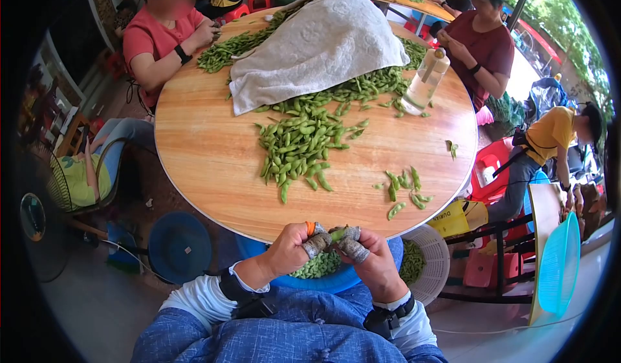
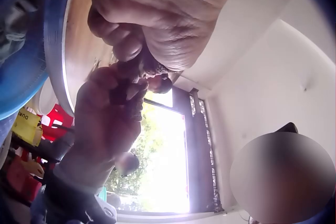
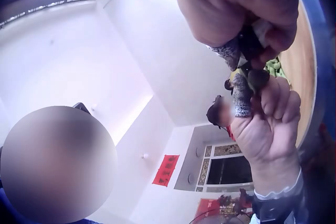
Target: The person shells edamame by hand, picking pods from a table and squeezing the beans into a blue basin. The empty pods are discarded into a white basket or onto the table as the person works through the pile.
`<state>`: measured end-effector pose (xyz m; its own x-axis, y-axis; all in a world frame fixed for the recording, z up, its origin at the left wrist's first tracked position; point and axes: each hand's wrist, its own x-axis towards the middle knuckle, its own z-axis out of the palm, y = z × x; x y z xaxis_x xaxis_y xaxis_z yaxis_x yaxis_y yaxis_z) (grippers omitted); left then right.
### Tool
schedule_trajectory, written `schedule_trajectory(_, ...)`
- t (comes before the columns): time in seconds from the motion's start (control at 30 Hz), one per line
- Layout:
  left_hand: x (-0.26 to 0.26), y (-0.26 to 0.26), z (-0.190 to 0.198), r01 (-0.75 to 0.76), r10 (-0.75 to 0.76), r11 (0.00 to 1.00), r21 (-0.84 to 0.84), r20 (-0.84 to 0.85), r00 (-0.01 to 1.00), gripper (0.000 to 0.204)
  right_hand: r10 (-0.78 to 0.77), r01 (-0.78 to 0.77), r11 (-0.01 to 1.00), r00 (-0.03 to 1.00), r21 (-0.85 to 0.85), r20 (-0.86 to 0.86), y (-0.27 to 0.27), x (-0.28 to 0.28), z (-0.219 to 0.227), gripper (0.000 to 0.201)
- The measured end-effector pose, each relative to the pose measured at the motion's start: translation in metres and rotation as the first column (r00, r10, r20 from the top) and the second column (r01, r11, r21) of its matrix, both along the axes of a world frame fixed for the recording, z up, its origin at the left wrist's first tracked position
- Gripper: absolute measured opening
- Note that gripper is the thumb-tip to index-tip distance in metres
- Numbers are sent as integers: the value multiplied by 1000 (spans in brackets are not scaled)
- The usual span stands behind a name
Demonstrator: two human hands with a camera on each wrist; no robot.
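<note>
At the table's near edge, my left hand [image 1: 282,253] and right hand [image 1: 380,269] meet fingertip to fingertip. Between them they pinch a green soybean pod [image 1: 337,235], one hand at each end. Grey speckled wraps [image 1: 352,250] cover thumbs and fingertips, and an orange band [image 1: 311,228] shows on a left finger. Below the hands, a blue basin [image 1: 346,280] in the lap area holds shelled green beans [image 1: 317,265]. In the left wrist view the left hand [image 2: 163,14] fills the top; the right wrist view shows wrapped fingers closely together, the pod mostly hidden.
Loose pods [image 1: 299,144] lie on the round wooden table [image 1: 207,149], with a bigger heap under a grey towel [image 1: 317,46]. A clear bottle [image 1: 424,86] stands at right. A white basket [image 1: 437,259] of pods sits beside the basin. Several people sit around.
</note>
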<state>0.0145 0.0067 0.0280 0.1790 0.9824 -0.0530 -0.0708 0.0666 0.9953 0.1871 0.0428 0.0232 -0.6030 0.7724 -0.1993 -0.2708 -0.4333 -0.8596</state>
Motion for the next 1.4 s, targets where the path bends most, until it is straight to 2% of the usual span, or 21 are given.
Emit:
schedule_trajectory(0.13, 3, -1, 0, 7, -4, 999, -31, 108, 994, 19, -5, 4, 1000, 1000, 27, 12, -1, 0, 5, 20)
schedule_trajectory(0.33, 4, 0, -6, 23, -24, 1000, 17, 79, 997, 19, -15, 14, 998, 1000, 62, 15, -2, -1, 4, 17)
schedule_trajectory(0.53, -1, 3, -5, 86, -84, 996, -17, 84, 993, 19, -56, 52, 994, 997, 99, 45, -1, -8, 0, 13)
schedule_trajectory(0.63, -1, 8, -10, 64, -48, 994, 90, -168, 985, 17, -97, 95, 994, 995, 50, 32, 0, -9, -7, 11)
schedule_trajectory(0.67, 0, 7, -7, 56, 39, 975, 213, -418, 908, 16, -112, 112, 993, 993, 25, 22, 1, -11, -8, 10)
schedule_trajectory(0.7, 3, 3, -1, 78, 153, 942, 326, -625, 765, 16, -110, 110, 994, 994, 22, 22, 3, -10, -10, 10)
schedule_trajectory(0.73, 4, 0, 3, 130, 281, 897, 422, -772, 570, 17, -108, 107, 994, 994, 17, 21, 4, -8, -11, 9)
schedule_trajectory(0.83, 2, 0, -8, 181, 450, 768, 614, -718, 530, 17, -95, 91, 993, 995, 70, 45, 4, -9, -9, 10)
schedule_trajectory(0.93, 2, 0, -5, 121, 319, 861, 495, -709, 629, 19, -116, 112, 986, 993, 123, 26, 2, -11, -4, 11)
schedule_trajectory(1.0, 6, 0, -17, -10, 232, 907, 421, -482, 845, 16, -121, 121, 979, 993, 164, -11, 1, -14, -4, 12)
schedule_trajectory(1.07, 7, 0, -21, -79, 145, 964, 252, -254, 956, 15, -111, 120, 968, 992, 221, -51, 0, -15, -4, 13)
schedule_trajectory(1.13, 4, -3, -19, -72, 72, 997, 10, -55, 996, 17, -97, 104, 956, 995, 276, -36, 1, -15, -9, 12)
schedule_trajectory(1.23, 8, -3, -17, -94, 138, 968, -232, 181, 974, 23, -100, 87, 946, 995, 313, 26, 2, -15, -9, 11)
schedule_trajectory(1.33, 1, 2, -27, -42, 39, 998, 49, 52, 998, 23, -125, 57, 915, 981, 399, 146, 6, -14, -7, 9)
schedule_trajectory(1.4, 2, 4, -21, 1, 13, 994, 107, -122, 992, 22, -141, 21, 889, 963, 458, 231, 6, -13, -6, 9)
